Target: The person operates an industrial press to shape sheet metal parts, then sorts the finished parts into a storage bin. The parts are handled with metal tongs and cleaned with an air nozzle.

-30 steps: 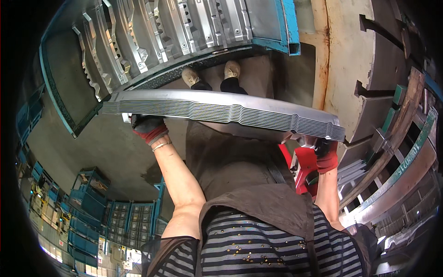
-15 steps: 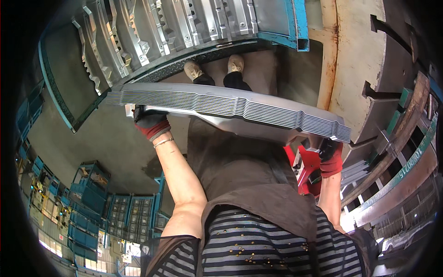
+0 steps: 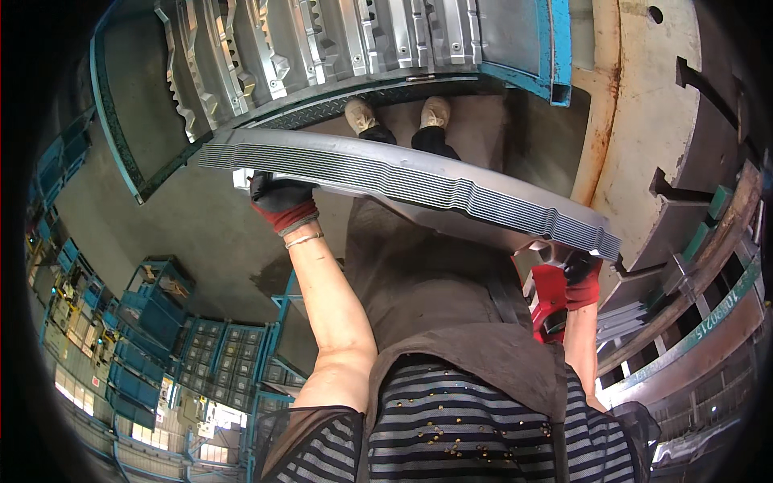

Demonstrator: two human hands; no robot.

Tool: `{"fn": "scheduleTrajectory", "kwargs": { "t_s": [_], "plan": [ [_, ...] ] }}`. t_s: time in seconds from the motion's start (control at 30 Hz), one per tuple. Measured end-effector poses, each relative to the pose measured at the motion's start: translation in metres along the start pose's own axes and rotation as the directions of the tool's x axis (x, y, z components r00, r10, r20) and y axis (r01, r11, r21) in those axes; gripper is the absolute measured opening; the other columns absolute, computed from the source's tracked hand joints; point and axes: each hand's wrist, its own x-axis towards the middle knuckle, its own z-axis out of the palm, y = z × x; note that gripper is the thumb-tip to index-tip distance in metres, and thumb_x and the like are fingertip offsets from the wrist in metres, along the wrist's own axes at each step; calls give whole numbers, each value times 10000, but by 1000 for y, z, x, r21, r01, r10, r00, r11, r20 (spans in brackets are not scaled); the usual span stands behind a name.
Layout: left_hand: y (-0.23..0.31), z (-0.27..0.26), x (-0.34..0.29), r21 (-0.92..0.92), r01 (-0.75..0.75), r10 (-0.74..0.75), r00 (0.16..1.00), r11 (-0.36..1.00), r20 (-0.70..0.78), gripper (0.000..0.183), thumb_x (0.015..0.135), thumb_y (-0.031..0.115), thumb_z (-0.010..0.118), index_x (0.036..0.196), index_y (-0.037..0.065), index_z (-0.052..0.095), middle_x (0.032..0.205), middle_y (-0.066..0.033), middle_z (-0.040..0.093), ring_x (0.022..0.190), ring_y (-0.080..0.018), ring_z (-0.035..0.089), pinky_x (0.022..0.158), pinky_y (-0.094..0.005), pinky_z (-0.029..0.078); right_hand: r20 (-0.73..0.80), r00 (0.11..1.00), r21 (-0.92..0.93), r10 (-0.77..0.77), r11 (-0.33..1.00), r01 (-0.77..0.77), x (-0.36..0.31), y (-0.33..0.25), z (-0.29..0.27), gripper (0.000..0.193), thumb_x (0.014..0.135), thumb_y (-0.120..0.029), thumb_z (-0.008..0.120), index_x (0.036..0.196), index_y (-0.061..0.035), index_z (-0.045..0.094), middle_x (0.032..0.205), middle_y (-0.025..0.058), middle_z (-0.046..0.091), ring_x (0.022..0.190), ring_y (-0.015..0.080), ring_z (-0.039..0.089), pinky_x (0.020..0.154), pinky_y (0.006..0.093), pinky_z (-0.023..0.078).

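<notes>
A long stack of thin, nested sheet-metal panels (image 3: pixel 403 179) spans the space in front of my body, its layered edges facing me. It slopes, with the left end farther away than the right. My left hand (image 3: pixel 280 197), in a black and red glove, grips the stack from beneath near its left end. Near the other end my right hand (image 3: pixel 581 278), gloved alike, is closed on the stack's underside. The fingertips of both hands are partly hidden by the metal.
Ahead stands a blue-framed rack (image 3: pixel 560 56) holding several long formed metal parts (image 3: pixel 354 40). On the right is a large pale machine base (image 3: pixel 652 88) with slots and a rusty edge. A red object (image 3: pixel 547 291) sits by my right wrist. Blue bins (image 3: pixel 133 378) stand back left.
The view has shifted, so the rack and machine base appear farther right. The stack tilts a little more, its right end nearer me. Both hands keep their grip.
</notes>
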Motion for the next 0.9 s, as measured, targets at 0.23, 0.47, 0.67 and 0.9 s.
{"fn": "scheduleTrajectory", "kwargs": {
  "t_s": [0.23, 0.47, 0.67, 0.9],
  "plan": [
    [-5, 9, -5, 34, -64, 66, 996, 997, -55, 366, 780, 270, 483, 1067, 66, 580, 1095, -114, 582, 980, -294, 539, 851, -457, 432, 360, 933, 139, 30, 987, -85, 16, -6, 11, 432, 925, -352, 380, 1110, 25, 484, 1091, 137, 552, 959, 261, 540, 855, 402, 449],
    [5, 20, -21, 69, -102, 100, 994, 992, 30, 310, 831, 196, 505, 1078, 15, 554, 1099, -117, 568, 984, -248, 536, 871, -424, 428, 36, 993, 214, 111, 970, -116, 35, 14, 32, 544, 881, -444, 359, 993, 43, 573, 950, 212, 616, 795, 381, 604, 715, 486, 486],
    [13, 15, -27, 519, -281, 268, 958, 807, 101, 302, 814, 185, 548, 1055, 2, 556, 1097, -122, 577, 990, -223, 537, 866, -407, 434, 200, 980, 113, -1, 993, -22, 45, 39, -43, 414, 895, -392, 449, 1100, -44, 537, 1068, 107, 585, 956, 255, 566, 850, 382, 455],
    [-8, 29, -29, 504, -401, 319, 916, 765, 244, 247, 796, 69, 602, 1026, -8, 556, 977, -60, 613, 838, -162, 563, 761, -320, 473, 42, 983, 52, -176, 983, 174, 36, 40, -52, 459, 893, -399, 485, 1172, -35, 504, 1134, 96, 562, 1036, 246, 542, 890, 362, 456]
  ]
}}
